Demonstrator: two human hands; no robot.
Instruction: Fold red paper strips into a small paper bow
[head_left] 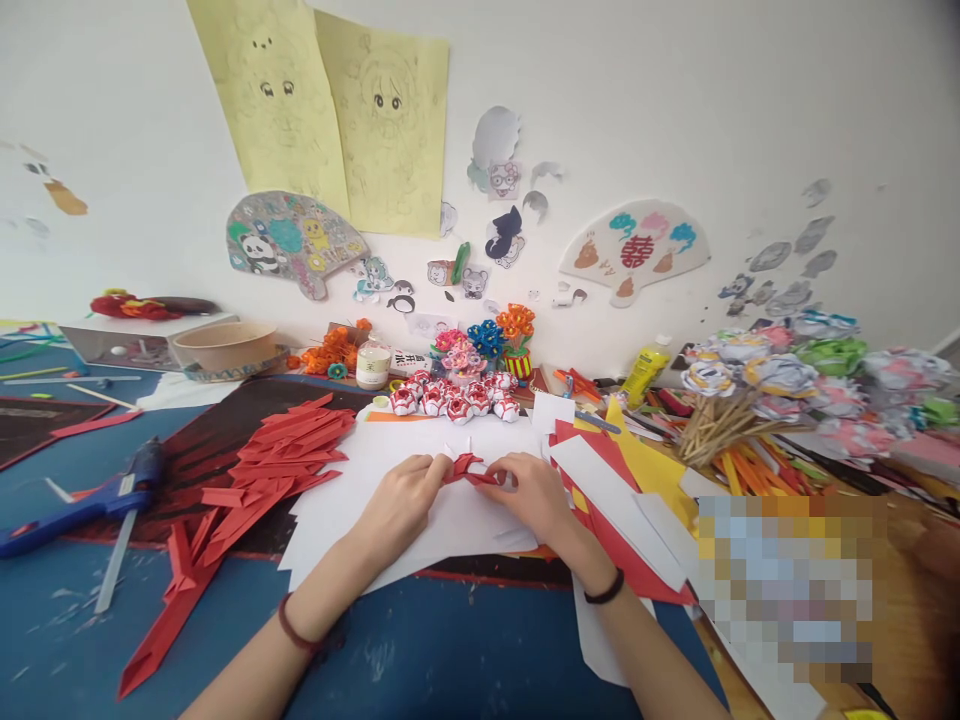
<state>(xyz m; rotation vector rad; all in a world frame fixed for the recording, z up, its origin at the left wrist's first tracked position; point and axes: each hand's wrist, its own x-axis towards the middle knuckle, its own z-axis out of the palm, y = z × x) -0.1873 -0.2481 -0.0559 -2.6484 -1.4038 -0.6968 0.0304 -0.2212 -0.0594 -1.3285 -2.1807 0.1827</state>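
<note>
Between my two hands, above the white paper sheets (pixel 352 520), is a small folded piece of red paper (pixel 469 463). My left hand (pixel 409 500) pinches its left end with thumb and forefinger. At its right end, my right hand (pixel 529 495) has its fingertips closed on the paper too. Just beyond my hands stands a group of red-and-white folded paper flowers (pixel 457 397). Left of my left hand lies a heap of folded red paper strips (pixel 281 445).
A blue glue gun (pixel 124 495) lies at the left. Red paper sheets (pixel 645 570) and yellow paper (pixel 637 450) are at the right, near a bunch of paper flowers on sticks (pixel 712 415). A yellow bottle (pixel 646 372) and a round bowl (pixel 225 345) stand near the wall.
</note>
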